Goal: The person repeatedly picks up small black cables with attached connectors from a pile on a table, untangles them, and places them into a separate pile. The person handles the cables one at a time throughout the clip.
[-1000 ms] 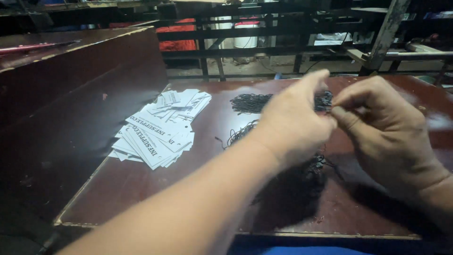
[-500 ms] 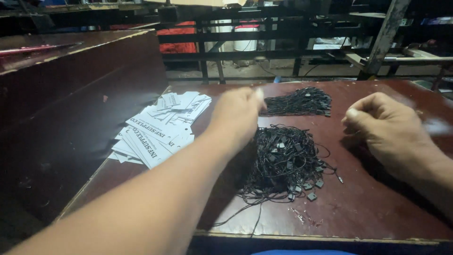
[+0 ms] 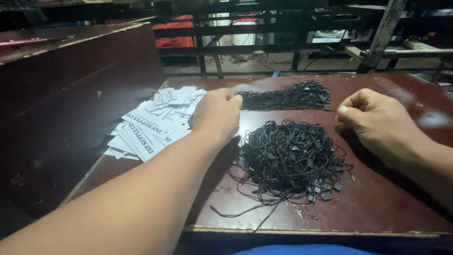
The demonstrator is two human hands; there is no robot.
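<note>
At the bottom centre we see a loose tangle of black cords on the dark red tabletop. Right of it, our right hand is curled shut; whether it pinches anything we cannot tell. Our left hand, fingers bent, rests at the edge of the white paper tags at left. Farther back lies a neat bundle of black cords, its near end just beside the left hand
</note>
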